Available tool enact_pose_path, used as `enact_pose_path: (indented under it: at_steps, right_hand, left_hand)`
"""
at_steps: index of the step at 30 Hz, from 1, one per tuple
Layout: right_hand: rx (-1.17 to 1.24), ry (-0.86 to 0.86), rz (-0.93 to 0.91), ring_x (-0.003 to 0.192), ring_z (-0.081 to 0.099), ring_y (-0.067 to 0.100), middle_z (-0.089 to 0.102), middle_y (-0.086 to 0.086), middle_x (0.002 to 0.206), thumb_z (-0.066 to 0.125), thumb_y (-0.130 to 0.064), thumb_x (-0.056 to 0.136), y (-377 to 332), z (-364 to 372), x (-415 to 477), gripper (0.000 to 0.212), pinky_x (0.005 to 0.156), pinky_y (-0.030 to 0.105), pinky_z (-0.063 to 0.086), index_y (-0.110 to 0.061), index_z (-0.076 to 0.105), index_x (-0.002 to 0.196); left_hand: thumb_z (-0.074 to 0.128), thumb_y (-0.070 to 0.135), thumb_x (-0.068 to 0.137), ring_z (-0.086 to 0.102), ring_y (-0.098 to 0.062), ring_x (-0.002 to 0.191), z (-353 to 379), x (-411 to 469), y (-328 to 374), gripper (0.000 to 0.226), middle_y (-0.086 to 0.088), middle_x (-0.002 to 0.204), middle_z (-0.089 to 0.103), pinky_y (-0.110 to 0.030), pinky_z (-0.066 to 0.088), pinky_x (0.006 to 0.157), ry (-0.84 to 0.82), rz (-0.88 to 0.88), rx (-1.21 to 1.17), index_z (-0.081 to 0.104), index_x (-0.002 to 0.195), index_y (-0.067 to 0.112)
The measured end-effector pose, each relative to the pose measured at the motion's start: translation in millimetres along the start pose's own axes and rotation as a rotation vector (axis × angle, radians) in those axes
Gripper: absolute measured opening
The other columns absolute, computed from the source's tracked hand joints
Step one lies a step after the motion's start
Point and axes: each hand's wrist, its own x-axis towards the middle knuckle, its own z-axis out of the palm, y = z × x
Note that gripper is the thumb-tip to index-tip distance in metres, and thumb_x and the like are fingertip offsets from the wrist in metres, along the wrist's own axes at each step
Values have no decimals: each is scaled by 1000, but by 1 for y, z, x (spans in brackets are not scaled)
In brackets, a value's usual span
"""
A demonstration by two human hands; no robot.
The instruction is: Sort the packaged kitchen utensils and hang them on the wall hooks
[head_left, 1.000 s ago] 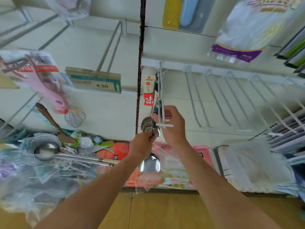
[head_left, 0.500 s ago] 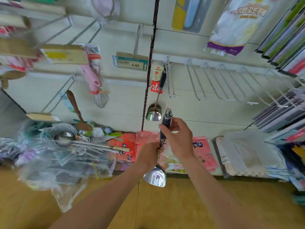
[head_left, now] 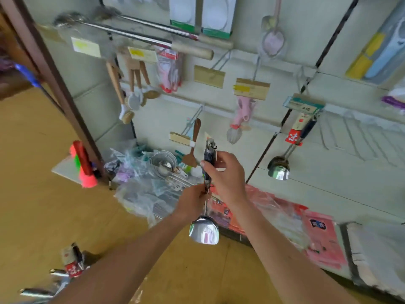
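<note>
Mid-sort, frame centre: right hand point(head_left: 223, 172) wraps the dark handle of a steel spatula point(head_left: 205, 230), left hand point(head_left: 192, 200) pinches its shank, blade down; next, likely thread its hanging loop onto a free hook point(head_left: 192, 123).

Right hand point(head_left: 225, 174) raised, fingers point(head_left: 221, 156) curled (gripping), left hand point(head_left: 192, 200) just below, pinching

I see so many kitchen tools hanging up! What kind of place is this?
Probably a shop's kitchenware aisle: price tags sit on wall hooks, a labelled ladle hangs from one, and plastic-wrapped utensils are piled below.
</note>
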Motion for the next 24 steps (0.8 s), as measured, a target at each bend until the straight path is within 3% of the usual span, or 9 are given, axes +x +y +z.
enact_pose_path:
  at_steps: [3,7,12,17,20,24]
  right_hand:
    - [4,-89,-88,85,65,6,65,-9,92,77,-33,83,-47,69,-1,21,79,25,52,-37,60,94]
    - [10,-200,-172,83,65,8,69,-4,92,75,-34,84,-104,160,-11,18,77,26,52,-27,65,96]
    - [51,-361,-238,79,66,14,69,-3,84,75,-32,82,-146,272,-29,16,76,37,54,-21,65,88]
    - [85,-566,-253,76,66,16,69,0,82,72,-39,79,-147,385,-57,27,71,40,54,-15,68,92]
    - [87,-700,-270,70,63,10,67,-5,76,75,-34,81,-137,449,-79,18,66,29,50,-20,64,86]
    - [66,-871,-227,74,65,11,70,-2,83,76,-32,83,-110,524,-118,15,70,29,51,-25,63,87]
  left_hand:
    - [57,5,93,65,-23,83,-71,-20,-35,13,-10,90,72,-33,47,73,115,-63,4,70,94,4]
    - [59,10,94,65,-25,83,-158,-52,-85,11,-6,88,70,-32,49,73,228,-167,20,69,95,7]
    - [59,7,91,66,-32,86,-239,-98,-153,9,-10,88,70,-44,54,79,373,-295,-57,68,90,9]
    - [58,6,88,64,-29,81,-285,-145,-230,30,-5,78,66,-43,54,77,464,-497,-92,57,70,30]
    - [58,5,87,59,-24,68,-297,-177,-278,28,1,68,61,-31,47,65,526,-637,-100,57,72,28]
    - [57,7,91,63,-25,76,-298,-216,-340,17,-1,78,64,-39,52,74,583,-806,-167,65,82,20]
